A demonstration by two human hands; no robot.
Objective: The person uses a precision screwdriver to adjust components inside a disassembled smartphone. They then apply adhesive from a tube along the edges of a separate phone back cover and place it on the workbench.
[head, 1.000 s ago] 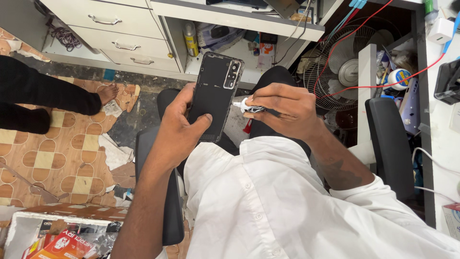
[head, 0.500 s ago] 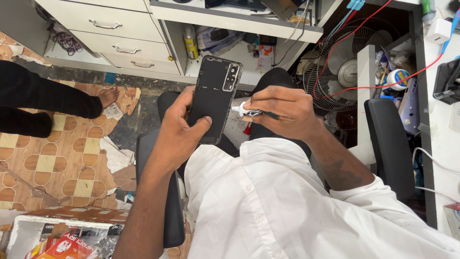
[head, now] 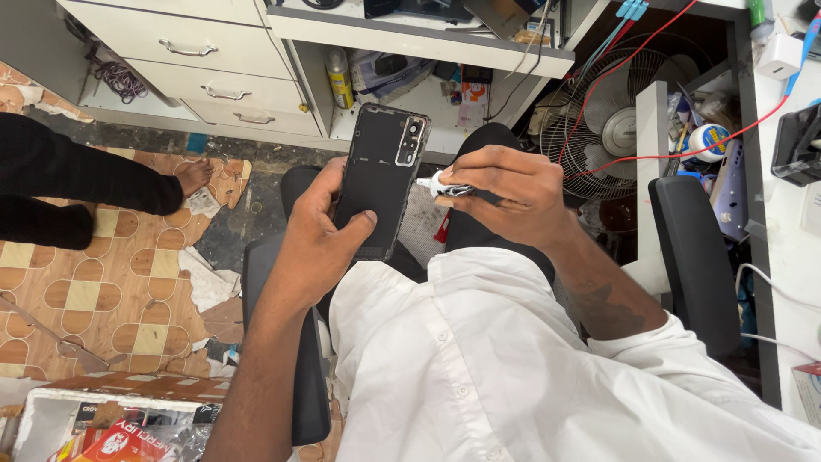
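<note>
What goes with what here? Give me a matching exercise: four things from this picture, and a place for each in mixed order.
Things:
1. phone back
2. small white tube
3. fan
4. bare foot

Places:
A. on the patterned floor, left
B. in the left hand
C. under the desk, right of the knees
D. in the right hand

Pairs: 1-B, 2-D, 3-C, 4-A

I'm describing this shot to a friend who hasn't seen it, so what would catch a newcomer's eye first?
First, the black phone back panel at centre, held up by the left hand, with the right hand pointing a small white-tipped tube at its edge. Next, the white shirt filling the lower right. Then the fan with red wires at upper right, and another person's bare foot on the patterned floor at left.
</note>
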